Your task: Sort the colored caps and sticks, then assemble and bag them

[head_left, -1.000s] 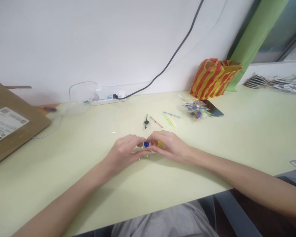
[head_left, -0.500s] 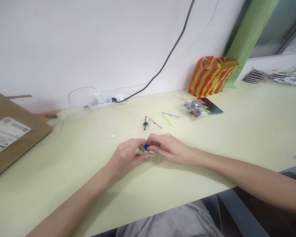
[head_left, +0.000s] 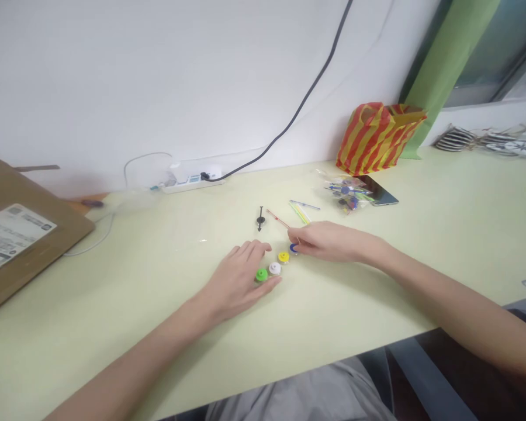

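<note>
A green disc (head_left: 262, 274), a white disc (head_left: 274, 268) and a yellow disc (head_left: 283, 256) lie in a slanting row on the table. My left hand (head_left: 241, 278) rests around the green and white discs, fingers apart. At the row's upper right end, my right hand (head_left: 319, 241) has its fingers closed on a blue disc (head_left: 293, 248). Beyond the hands lie a black arrow spinner (head_left: 260, 220), a red stick (head_left: 277, 218), a blue stick (head_left: 305, 204) and light green and white sticks (head_left: 300, 213), partly behind my right hand.
Plastic bags of coloured parts (head_left: 348, 194) lie by a dark phone (head_left: 380, 190) and a striped bag (head_left: 379, 140). A cardboard box (head_left: 21, 234) stands at left, a power strip (head_left: 193, 178) against the wall. Striped discs (head_left: 456, 138) are at far right.
My right hand has moved right, away from my left hand, with the blue disc. My left hand has spread, and the green, white and yellow discs now show between the hands.
</note>
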A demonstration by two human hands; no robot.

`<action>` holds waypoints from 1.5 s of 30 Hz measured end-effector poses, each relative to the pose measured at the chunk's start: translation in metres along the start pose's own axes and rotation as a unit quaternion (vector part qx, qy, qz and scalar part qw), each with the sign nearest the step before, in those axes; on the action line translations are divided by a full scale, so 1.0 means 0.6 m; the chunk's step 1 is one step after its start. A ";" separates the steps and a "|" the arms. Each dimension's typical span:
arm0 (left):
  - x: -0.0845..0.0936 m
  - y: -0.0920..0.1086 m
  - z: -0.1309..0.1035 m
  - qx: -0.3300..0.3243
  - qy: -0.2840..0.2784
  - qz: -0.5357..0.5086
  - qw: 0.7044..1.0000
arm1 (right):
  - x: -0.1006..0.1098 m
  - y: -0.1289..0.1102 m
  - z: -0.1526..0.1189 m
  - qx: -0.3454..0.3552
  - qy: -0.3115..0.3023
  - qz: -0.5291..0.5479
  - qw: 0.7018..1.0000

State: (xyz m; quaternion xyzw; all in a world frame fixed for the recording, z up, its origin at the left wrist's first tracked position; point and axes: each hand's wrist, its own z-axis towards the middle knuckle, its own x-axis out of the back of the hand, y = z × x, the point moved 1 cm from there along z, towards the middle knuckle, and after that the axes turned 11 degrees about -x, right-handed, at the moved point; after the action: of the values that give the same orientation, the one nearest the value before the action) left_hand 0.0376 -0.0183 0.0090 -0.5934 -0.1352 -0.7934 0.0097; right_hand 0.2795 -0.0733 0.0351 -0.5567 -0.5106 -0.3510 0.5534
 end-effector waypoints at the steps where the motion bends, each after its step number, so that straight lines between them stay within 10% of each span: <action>1: -0.004 0.002 0.002 -0.008 -0.005 0.005 1.000 | -0.001 -0.001 -0.003 -0.001 -0.008 -0.011 1.000; 38: -0.024 -0.030 0.009 -0.045 -0.001 -0.224 0.974 | -0.009 -0.022 -0.005 0.085 -0.066 0.140 0.984; 45: -0.020 -0.022 0.008 -0.053 0.011 -0.233 0.971 | -0.022 0.004 0.017 0.086 0.117 0.098 0.985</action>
State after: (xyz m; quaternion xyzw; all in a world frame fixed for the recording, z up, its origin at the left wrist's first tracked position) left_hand 0.0430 -0.0061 -0.0037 -0.5366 -0.2270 -0.7864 -0.2054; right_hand 0.2771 -0.0654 0.0201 -0.5094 -0.4134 -0.3129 0.6868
